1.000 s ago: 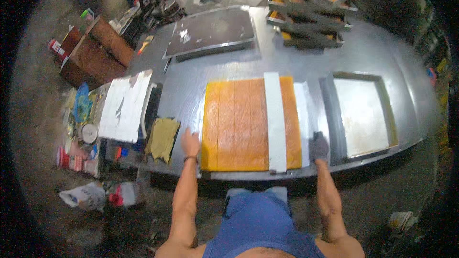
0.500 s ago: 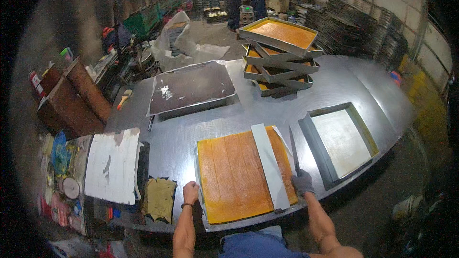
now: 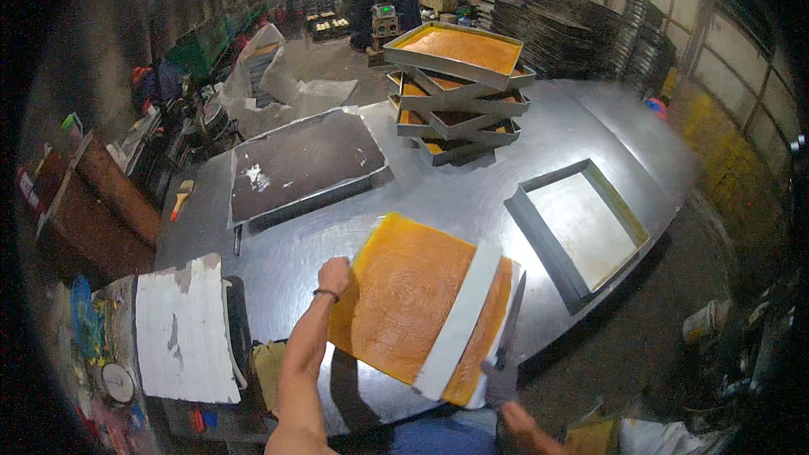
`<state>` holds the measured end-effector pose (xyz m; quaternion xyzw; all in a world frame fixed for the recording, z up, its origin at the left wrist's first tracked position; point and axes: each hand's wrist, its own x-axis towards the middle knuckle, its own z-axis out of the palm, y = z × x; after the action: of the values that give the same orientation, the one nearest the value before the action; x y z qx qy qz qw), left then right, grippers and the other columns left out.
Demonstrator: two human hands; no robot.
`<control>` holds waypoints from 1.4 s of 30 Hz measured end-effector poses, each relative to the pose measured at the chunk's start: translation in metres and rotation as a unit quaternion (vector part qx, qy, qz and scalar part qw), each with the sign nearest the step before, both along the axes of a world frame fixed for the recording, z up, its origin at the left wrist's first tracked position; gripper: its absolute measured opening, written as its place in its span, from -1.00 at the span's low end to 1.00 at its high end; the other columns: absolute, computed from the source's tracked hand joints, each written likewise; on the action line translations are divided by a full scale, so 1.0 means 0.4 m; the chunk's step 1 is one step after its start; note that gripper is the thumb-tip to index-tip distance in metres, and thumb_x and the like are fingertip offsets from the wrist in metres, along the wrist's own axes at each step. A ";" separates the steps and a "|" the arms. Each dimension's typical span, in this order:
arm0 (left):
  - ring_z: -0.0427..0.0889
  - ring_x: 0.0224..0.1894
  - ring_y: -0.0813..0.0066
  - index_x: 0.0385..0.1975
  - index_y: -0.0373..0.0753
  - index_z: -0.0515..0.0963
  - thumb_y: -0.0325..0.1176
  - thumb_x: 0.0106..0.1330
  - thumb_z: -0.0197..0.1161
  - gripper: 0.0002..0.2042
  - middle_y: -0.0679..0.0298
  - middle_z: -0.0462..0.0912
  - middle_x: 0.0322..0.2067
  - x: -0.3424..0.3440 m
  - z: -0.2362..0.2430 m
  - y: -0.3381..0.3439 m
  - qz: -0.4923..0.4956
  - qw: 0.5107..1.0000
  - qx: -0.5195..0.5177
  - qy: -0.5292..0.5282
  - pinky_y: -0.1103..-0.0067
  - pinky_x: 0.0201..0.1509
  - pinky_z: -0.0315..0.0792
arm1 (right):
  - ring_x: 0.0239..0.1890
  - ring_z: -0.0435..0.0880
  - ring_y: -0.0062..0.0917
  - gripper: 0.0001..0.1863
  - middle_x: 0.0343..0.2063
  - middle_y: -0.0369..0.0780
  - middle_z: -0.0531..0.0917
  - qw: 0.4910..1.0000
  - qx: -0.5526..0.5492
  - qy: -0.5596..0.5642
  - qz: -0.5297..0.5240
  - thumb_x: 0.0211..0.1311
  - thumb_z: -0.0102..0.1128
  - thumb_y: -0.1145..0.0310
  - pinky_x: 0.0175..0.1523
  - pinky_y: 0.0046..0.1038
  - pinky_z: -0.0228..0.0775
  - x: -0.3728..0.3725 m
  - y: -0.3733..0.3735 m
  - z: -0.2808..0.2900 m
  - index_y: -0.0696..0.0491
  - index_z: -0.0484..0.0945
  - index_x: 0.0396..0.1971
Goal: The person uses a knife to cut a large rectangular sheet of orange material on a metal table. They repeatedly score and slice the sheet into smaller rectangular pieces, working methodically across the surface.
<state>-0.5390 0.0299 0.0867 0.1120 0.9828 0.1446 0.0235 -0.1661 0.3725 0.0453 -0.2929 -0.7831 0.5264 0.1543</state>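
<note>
One orange slab (image 3: pixel 403 286) has turned; right grip (image 3: pixel 503 382) clasps the knife (image 3: pixel 511 325), left grip (image 3: pixel 334 275) I cannot tell.

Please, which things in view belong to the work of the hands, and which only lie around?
Apparently in use:
orange sheet, left hand at its edge
pale strip lying on it
knife in the gloved right hand

Seemingly lying about:
crossed stack of trays
separate metal tray
brush
worn white board

Orange sheet cake (image 3: pixel 404 286): flat, broad, and there it sits, askew on the desk's (image 3: pixel 455 194) near side!
Pale strip (image 3: pixel 459 320): straight, lying slantwise across the cake's right part.
Knife (image 3: pixel 511 320): long dark blade, tip pointing far, right beside the cake.
</note>
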 end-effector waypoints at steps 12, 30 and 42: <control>0.69 -0.07 0.03 0.11 -0.10 0.57 -0.22 0.38 0.14 -0.66 0.03 0.73 -0.17 0.005 0.121 0.214 -0.035 0.989 0.117 0.088 0.17 0.02 0.47 | -0.25 0.68 -0.57 -0.65 -0.32 -0.28 0.75 0.908 -0.253 -0.236 0.238 0.28 0.36 0.27 -0.02 -0.44 0.53 0.127 -0.099 0.150 0.20 0.68 -0.06; 0.60 0.01 -0.02 0.32 0.00 0.35 -0.03 0.10 0.46 -0.26 0.10 0.63 -0.03 0.521 0.110 0.470 -0.228 0.973 -0.021 0.024 0.13 0.05 0.48 | -0.34 0.66 -0.44 -0.69 -0.38 -0.21 0.67 0.959 -0.274 0.069 0.019 0.11 0.31 0.52 -0.20 -0.47 0.53 0.072 0.289 -0.067 0.20 0.59 -0.10; 0.63 -0.12 -0.12 0.35 0.22 0.36 -0.11 0.05 0.47 -0.24 -0.15 0.58 -0.16 0.484 0.292 0.434 -0.181 0.982 0.037 0.031 0.14 -0.07 0.54 | -0.28 0.59 -0.63 -0.73 -0.30 -0.34 0.67 0.982 -0.190 -0.007 -0.024 0.17 0.31 0.50 -0.13 -0.56 0.44 0.174 0.321 0.053 0.15 0.68 -0.10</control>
<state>-0.3454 0.2034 0.2037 0.2930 0.9406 0.1708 0.0146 -0.0963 0.5008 0.0666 -0.3389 -0.6630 0.6595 0.1031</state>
